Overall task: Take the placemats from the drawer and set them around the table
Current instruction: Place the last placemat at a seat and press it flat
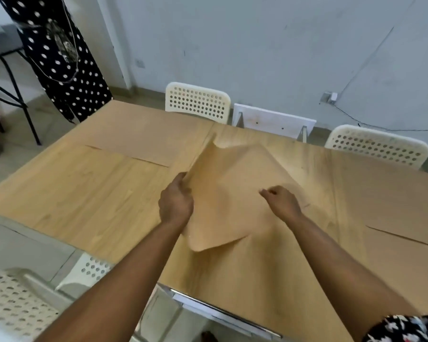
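The left hand (176, 201) is pinching the placemat's (232, 193) left edge in a closed grip, lifting it over the middle of the table (72, 193); the right hand (281, 201) is resting loosely curled on top, gripping nothing. The placemat is sagging, looking thin, light and floppy, so holding opposite edges seems best.

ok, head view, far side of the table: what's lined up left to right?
Polka-dot garment → perforated white chair → plain white chair back → second perforated chair.
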